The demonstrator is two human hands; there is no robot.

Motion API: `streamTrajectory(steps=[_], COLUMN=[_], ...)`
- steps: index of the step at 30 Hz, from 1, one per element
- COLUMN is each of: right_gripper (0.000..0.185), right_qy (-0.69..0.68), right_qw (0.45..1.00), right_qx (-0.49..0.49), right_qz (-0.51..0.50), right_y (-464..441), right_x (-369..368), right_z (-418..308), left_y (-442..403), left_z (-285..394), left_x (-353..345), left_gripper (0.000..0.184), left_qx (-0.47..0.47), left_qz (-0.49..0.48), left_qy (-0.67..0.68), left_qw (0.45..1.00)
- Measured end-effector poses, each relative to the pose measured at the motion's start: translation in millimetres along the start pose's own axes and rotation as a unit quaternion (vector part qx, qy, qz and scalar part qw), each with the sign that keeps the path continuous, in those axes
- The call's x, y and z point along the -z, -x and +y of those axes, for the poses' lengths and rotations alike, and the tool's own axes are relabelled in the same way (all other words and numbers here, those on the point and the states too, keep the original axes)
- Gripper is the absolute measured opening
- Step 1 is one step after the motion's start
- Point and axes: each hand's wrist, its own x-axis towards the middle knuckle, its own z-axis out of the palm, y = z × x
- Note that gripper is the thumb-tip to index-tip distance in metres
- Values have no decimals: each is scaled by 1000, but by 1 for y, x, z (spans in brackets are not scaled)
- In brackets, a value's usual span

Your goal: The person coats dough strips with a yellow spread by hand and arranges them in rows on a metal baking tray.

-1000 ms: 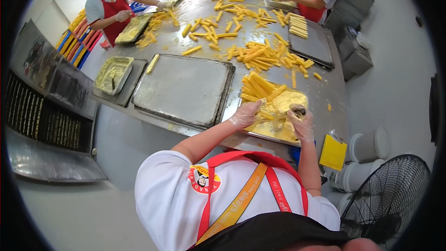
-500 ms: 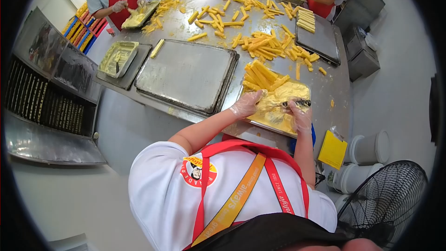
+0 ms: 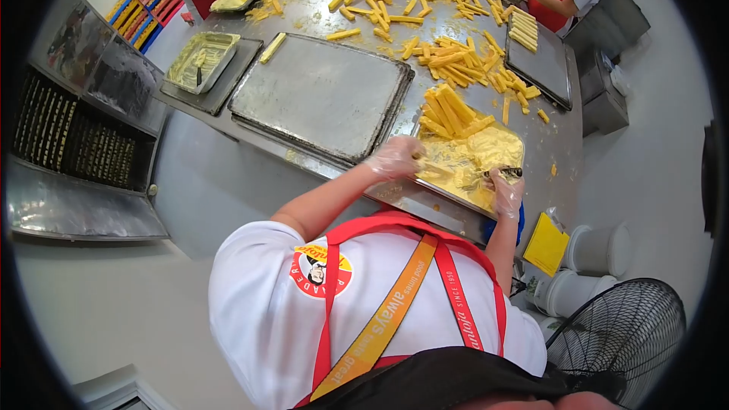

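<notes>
Both my hands wear clear plastic gloves. My left hand (image 3: 396,158) is at the left edge of a metal tray (image 3: 522,153), fingers pinched together; what they hold, if anything, is hard to make out. In my right hand (image 3: 507,193), closed over the tray's right side, is a black-handled spatula (image 3: 510,172); its blade is not clear to see. Yellow cream (image 3: 478,156) is smeared thickly across the tray. Yellow bread sticks (image 3: 449,112) stand heaped at its far end.
Left of my tray lie stacked flat baking sheets (image 3: 319,95) bearing one coated stick (image 3: 273,48). A cream-smeared pan (image 3: 201,63) sits farther left. Loose sticks (image 3: 459,61) cover the table beyond. Two co-workers in red aprons work across it. A fan (image 3: 623,342) stands at lower right.
The view has shifted, so the table sits higher and farther right. My left hand has drawn back slightly toward the tray's left edge. My right hand still grips the spatula.
</notes>
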Motion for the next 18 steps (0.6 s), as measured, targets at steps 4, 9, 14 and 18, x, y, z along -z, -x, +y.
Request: streamTrajectory(steps=[4,9,14,18], right_gripper=[29,32,29,30], right_qy=[28,78,163,144], right_qw=[999,992,973,979], right_qx=[19,65,113,76], right_qz=[30,70,120,122], right_y=[12,17,14,29], right_x=[-3,-8,-10,-21], right_z=[3,16,31,13], left_y=[30,-2,-47,-68], left_z=[-40,-193,-313,-348], left_x=[102,213,252,264], left_gripper=[24,21,19,18], left_qx=[32,123,163,201], left_qz=[141,439,462,430], left_qy=[150,-143,-323,-355], left_qw=[978,879,810,805])
